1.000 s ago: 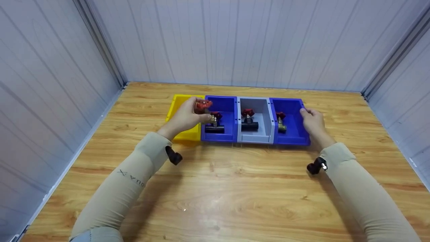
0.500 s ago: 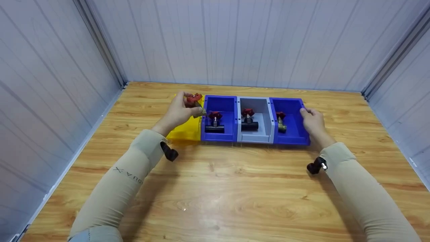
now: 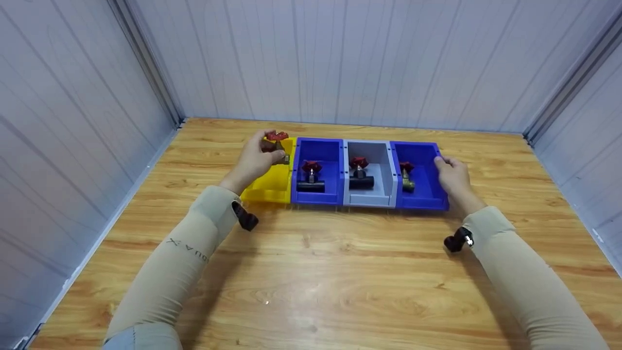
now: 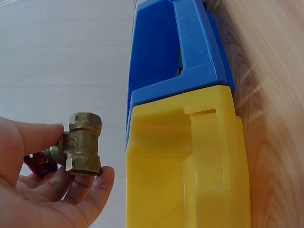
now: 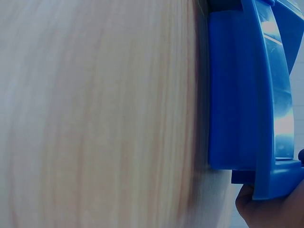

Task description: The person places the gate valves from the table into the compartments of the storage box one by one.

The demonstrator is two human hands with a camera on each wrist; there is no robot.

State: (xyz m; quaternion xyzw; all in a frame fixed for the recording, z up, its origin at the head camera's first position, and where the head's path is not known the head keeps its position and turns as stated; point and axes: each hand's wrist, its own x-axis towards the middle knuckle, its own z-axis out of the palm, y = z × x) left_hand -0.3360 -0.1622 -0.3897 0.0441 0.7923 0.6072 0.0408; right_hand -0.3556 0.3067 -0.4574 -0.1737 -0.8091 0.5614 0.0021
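My left hand (image 3: 254, 159) holds a brass valve (image 3: 280, 153) with a red handwheel (image 3: 277, 136) above the yellow bin (image 3: 266, 195). In the left wrist view, thumb and fingers pinch the brass valve (image 4: 83, 145) around its stem side, and its body stands apart from the yellow bin (image 4: 209, 166). My right hand (image 3: 454, 180) grips the outer side of the right-hand blue bin (image 3: 430, 175), thumb at its rim. The right wrist view shows part of that hand (image 5: 275, 206) at the blue bin's corner (image 5: 280, 178); most fingers are hidden there.
Between the end bins stand another blue bin (image 3: 318, 198) and a grey bin (image 3: 370, 201), all in one row. Black valves (image 3: 311, 186) with red handwheels lie in these two. A brass valve (image 3: 407, 184) lies in the right blue bin. White panel walls (image 3: 320, 63) enclose the wooden table (image 3: 340, 272).
My left hand has moved left with the valve, from the left blue bin's edge to over the yellow bin. The valve has turned more upright, handwheel up. My right hand has stayed put.
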